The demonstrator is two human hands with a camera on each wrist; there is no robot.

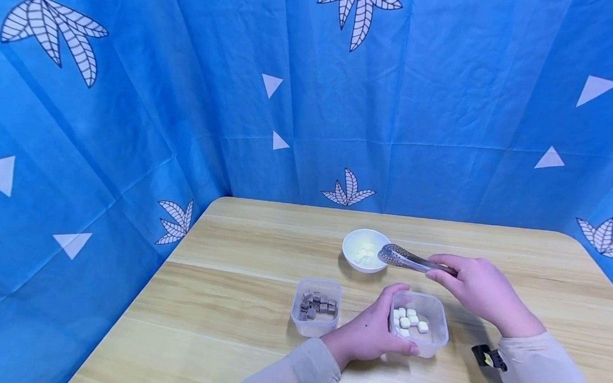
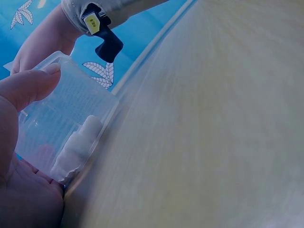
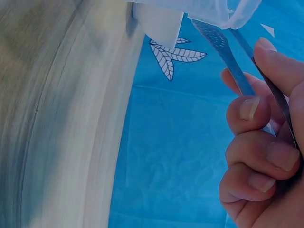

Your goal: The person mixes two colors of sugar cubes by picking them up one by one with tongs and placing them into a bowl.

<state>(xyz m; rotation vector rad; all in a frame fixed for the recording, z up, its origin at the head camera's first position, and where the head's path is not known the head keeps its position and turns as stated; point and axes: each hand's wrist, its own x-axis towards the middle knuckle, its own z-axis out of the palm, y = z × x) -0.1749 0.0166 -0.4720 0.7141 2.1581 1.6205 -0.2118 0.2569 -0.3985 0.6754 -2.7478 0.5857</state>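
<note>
Tongs at the white bowl; tub of white cubes in the left hand

Hard to make out: whether the tips of the perforated metal tongs [image 1: 399, 257] carry anything; the height of those tips above the rim. Partly hidden: the near-left side of the white-cube tub [image 1: 438, 309], behind the left hand [image 1: 368, 333]. Cut off: the same tub, at the top edge of the right wrist view.

Grip: right hand [image 1: 485, 287] curled round the tong handles; left hand clasping the white-cube tub, thumb at its near side.

Surroundings: wooden table [image 1: 239, 257]; blue patterned cloth [image 1: 448, 106] behind. The tongs' head overlaps the bowl's right rim in the head view.

Containers: white bowl [image 1: 352, 245], beyond the tubs, pale pieces inside; white-cube tub, several white cubes [image 1: 405, 322]; brown-cube tub [image 1: 315, 331], left of the left hand, brown cubes [image 1: 312, 314] inside.
</note>
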